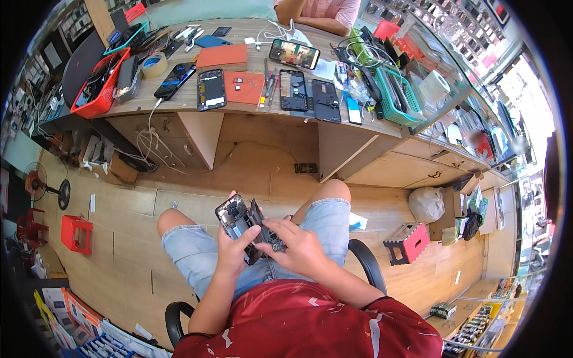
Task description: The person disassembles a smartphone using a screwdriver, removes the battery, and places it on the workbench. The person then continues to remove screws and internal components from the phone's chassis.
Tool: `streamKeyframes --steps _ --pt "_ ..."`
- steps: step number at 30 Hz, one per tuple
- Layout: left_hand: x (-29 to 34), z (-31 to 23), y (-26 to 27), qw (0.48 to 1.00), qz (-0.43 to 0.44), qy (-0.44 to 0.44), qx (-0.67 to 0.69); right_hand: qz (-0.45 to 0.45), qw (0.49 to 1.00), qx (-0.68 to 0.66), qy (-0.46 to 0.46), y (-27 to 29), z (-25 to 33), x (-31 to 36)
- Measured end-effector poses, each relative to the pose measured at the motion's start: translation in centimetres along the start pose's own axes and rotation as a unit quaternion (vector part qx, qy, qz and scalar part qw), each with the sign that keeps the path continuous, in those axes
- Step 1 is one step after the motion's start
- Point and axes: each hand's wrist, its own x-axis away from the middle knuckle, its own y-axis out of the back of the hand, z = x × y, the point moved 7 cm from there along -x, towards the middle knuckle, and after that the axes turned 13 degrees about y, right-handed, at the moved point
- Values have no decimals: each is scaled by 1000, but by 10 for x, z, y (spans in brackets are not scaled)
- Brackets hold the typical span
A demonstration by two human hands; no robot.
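Above my lap I hold an opened phone [233, 210] with its inner parts showing. My left hand [230, 249] is closed round its lower part, the thumb lying across the inside. A dark thin flat piece [257, 213] stands tilted along the phone's right side. My right hand [296, 243] grips that piece between thumb and fingers. Whether the piece is still joined to the phone is hidden by my fingers. On the desk ahead lie an opened phone body [211, 90], a stripped phone frame [293, 89] and a dark back panel [326, 100].
The wooden desk [250, 42] holds a red basket [113, 89], a teal basket [391, 101], an orange box [222, 57], and a propped phone [294, 54] with a lit screen. Another person's arm [316, 25] rests at the far edge. Stools [76, 233] and a fan [63, 194] stand on the floor.
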Motion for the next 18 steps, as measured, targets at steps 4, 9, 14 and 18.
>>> streamKeyframes --steps 4,9,14,18 --pt "1 6 6 1000 -7 8 9 -5 1000 -11 -12 -8 -7 4" --pt "-3 15 17 985 -17 82 151 -63 973 -145 -167 -2 -44 9" --pt "-8 12 8 956 134 114 233 -177 774 -499 -348 2 -88 28" --pt "-9 15 14 959 103 132 227 -164 747 -534 -361 -7 -93 31"
